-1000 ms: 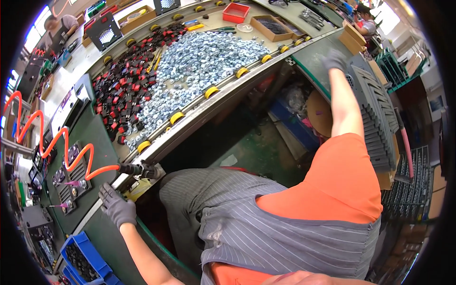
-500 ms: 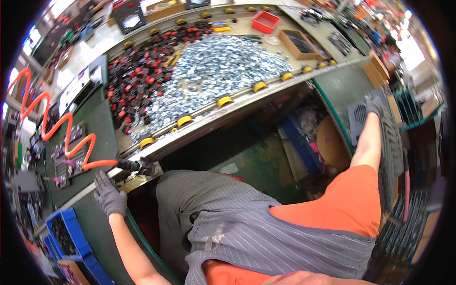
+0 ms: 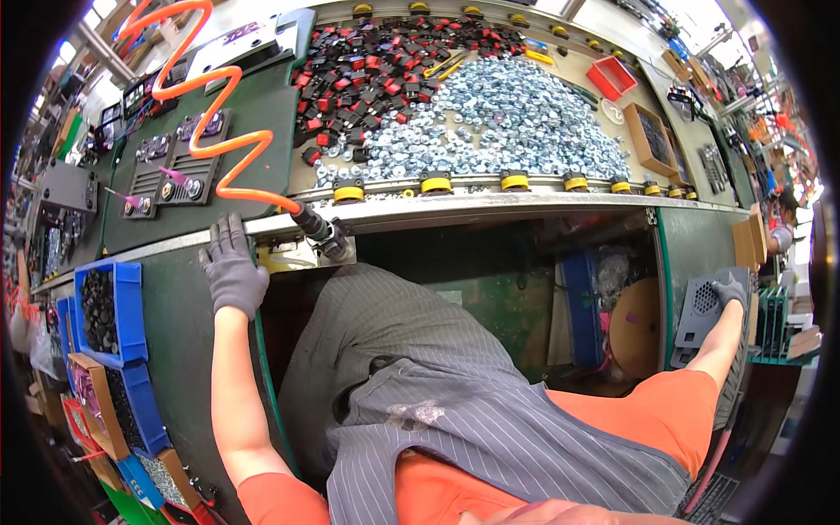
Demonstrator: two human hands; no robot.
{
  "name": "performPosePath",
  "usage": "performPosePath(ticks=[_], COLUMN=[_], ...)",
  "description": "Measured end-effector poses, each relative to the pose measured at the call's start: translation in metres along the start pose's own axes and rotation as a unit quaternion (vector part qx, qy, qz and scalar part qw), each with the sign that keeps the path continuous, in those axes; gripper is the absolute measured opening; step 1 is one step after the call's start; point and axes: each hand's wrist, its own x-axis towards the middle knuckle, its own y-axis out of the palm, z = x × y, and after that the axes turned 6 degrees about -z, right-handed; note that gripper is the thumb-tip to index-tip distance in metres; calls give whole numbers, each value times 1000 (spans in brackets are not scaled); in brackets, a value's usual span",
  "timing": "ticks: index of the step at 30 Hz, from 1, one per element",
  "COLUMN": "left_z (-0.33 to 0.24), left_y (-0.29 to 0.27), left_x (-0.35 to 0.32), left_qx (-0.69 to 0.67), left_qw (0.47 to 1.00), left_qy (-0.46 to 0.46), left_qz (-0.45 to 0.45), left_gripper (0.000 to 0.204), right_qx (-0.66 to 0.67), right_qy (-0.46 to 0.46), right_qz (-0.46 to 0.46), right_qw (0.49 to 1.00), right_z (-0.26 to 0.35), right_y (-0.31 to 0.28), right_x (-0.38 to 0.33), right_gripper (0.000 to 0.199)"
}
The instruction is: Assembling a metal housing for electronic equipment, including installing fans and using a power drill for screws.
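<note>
L hand (image 3: pixel 233 273), gloved, fingers spread flat on green bench edge (image 3: pixel 188 302) at 9 o'clock. R hand (image 3: pixel 728 292) at 3 o'clock, fingers curled onto grey vented panel (image 3: pixel 700 315).

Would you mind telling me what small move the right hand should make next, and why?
Probably lift the grey vented panel off the stack and bring it toward the bench. The gloved right hand is stretched far out and already rests on the panel's top corner, while the left hand is braced flat on the green bench edge, steadying the reach.
</note>
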Motion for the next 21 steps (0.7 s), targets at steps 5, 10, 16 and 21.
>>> performPosePath(ticks=[5,10,16,21], left_z=[3,3,4,11], left_y=[-2,-6,-3,14], left_x=[-3,-2,0,-4], left_qx=[-1,-3,4,3], left_qw=[1000,1000,1000,1000], left_qy=[-9,-1,-6,5], left_qz=[11,4,8,-10], left_gripper=[92,94,94,91], right_qx=[106,161,424,518], right_qy=[-37,-69,-230,-455], right_qz=[24,-41,-116,-75], right_qw=[993,984,868,721], right_z=[41,57,184,266], right_y=[-9,26,-29,-84], right_x=[8,47,-59,-193], right_gripper=[44,47,35,36])
